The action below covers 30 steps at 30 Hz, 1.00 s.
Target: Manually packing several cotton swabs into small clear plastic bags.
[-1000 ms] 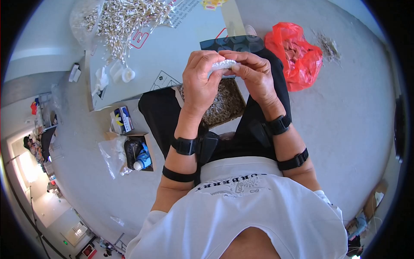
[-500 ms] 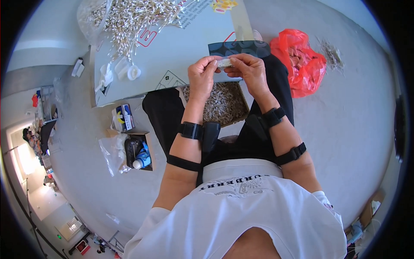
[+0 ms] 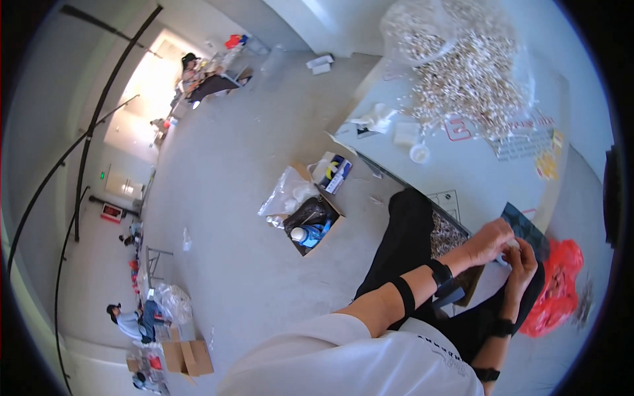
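Both hands meet at the near edge of a pale board-topped table (image 3: pixel 386 155), above my lap. My left hand (image 3: pixel 492 240) and my right hand (image 3: pixel 524 265) pinch a small white bundle (image 3: pixel 512 243) between their fingertips; the fingers cover most of it. Under my forearms, an open carton (image 3: pixel 444 236) full of loose cotton swabs stands between my knees. A large heap of cotton swabs (image 3: pixel 465 82) spills from a clear bag on the table. Nearer lie a small round white tub (image 3: pixel 419 154) and a crumpled white wrapper (image 3: pixel 378 119). Behind my hands is a dark, see-through sheet (image 3: pixel 525 230).
To the right of my leg, a red plastic bag (image 3: pixel 558 287) rests on the floor. On the left stand a cardboard box (image 3: pixel 333 210) holding a blue bottle (image 3: pixel 317 232) and a blue-and-white box (image 3: pixel 337 175). Other people (image 3: pixel 132 320) sit far off at left, near an open carton (image 3: pixel 188 356).
My view has swung left, so the table and my hands appear farther right and lower. More of the room and other people show. Both hands still grip the small white bundle.
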Tool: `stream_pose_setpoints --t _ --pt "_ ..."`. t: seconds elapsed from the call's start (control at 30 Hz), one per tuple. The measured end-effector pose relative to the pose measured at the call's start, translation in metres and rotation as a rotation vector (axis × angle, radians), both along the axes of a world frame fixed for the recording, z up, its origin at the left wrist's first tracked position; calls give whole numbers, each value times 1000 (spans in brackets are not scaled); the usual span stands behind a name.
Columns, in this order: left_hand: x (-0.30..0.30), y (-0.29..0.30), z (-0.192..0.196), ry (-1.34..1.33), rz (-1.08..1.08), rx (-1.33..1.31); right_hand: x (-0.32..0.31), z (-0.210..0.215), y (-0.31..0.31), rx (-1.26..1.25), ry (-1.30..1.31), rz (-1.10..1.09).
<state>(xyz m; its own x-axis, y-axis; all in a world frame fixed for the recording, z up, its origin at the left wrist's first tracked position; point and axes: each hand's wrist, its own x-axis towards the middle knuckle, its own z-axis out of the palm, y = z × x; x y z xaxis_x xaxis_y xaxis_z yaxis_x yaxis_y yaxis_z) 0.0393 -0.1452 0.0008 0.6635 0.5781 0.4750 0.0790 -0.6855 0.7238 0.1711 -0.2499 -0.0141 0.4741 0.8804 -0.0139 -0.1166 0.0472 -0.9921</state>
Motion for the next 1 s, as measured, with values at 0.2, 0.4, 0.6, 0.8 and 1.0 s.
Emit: stream_pose_setpoints --t 0.2,0.4,0.6,0.8,1.0 --pt "-2 13 0 16 1 13 -5 2 14 1 -62 13" --pt "-5 14 8 44 17 -94 -6 17 13 -65 -347 14" --pt "-14 2 27 -39 3 -143 -13 30 10 187 -419 -83" --pt "-28 -10 51 -27 -4 -30 -16 52 2 151 -651 -4" --pt "-45 -25 83 126 5 310 -40 82 -12 148 -891 18"
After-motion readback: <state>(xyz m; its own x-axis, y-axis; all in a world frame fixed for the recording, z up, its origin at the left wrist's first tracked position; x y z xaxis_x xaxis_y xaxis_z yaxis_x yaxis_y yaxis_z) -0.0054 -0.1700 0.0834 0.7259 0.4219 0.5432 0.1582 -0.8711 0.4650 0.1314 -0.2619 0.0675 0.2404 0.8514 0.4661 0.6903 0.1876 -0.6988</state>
